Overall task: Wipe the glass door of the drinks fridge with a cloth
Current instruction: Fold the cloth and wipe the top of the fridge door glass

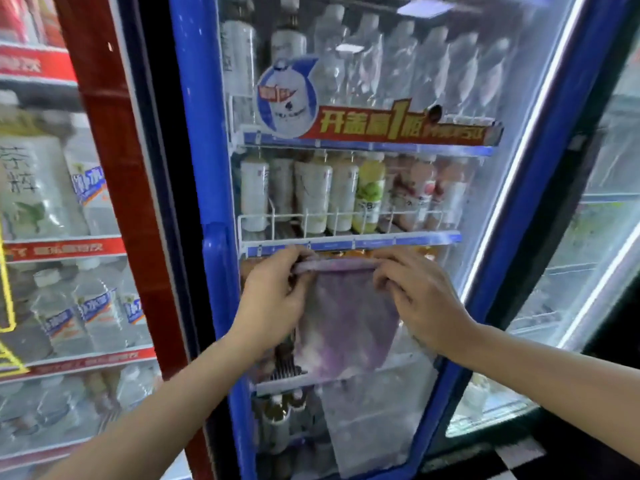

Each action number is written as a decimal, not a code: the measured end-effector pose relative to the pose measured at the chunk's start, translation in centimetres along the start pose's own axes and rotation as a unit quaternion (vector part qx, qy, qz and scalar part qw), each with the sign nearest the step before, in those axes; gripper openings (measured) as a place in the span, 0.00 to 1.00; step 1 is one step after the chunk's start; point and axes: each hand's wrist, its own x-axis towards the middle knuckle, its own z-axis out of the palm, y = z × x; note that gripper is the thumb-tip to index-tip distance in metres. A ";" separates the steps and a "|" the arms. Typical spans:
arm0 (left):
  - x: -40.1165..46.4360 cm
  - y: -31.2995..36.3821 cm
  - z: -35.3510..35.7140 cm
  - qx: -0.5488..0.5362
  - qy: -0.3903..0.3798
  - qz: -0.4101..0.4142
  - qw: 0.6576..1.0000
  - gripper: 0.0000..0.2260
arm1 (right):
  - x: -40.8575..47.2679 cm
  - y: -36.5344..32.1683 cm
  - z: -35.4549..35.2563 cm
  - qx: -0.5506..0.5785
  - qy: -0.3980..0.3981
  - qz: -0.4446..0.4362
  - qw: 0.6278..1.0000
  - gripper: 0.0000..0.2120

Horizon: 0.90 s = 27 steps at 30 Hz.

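With the left hand [277, 292] and right hand [420, 299] each pinching a top corner of the purple cloth [343, 317] hanging against the glass door [408, 188], fold it flat, then press evenly.

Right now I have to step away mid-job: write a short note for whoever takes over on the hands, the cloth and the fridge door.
Left hand: pinches the top left corner of the purple cloth.
Right hand: pinches the top right corner.
The cloth hangs stretched between both hands, in front of the glass door of the blue fridge, just below the middle shelf.
Done: cloth is spread out; how much glass is wiped cannot be told.
Left: wipe the glass; the upper part looks hazy.
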 end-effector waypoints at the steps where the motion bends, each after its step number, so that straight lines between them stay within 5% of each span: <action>1: 1.4 1.1 0.8 -0.003 0.003 0.001 1.000 0.08 | 0.4 1.0 -1.4 -0.005 0.003 0.006 1.000 0.15; 18: 26.7 21.4 13.8 0.170 0.186 0.065 0.966 0.07 | 15.2 22.0 -20.6 -0.045 0.184 -0.046 0.981 0.13; 27: 36.8 28.5 15.0 0.317 0.265 0.171 0.895 0.08 | 23.2 28.7 -27.5 -0.052 0.211 -0.088 0.972 0.14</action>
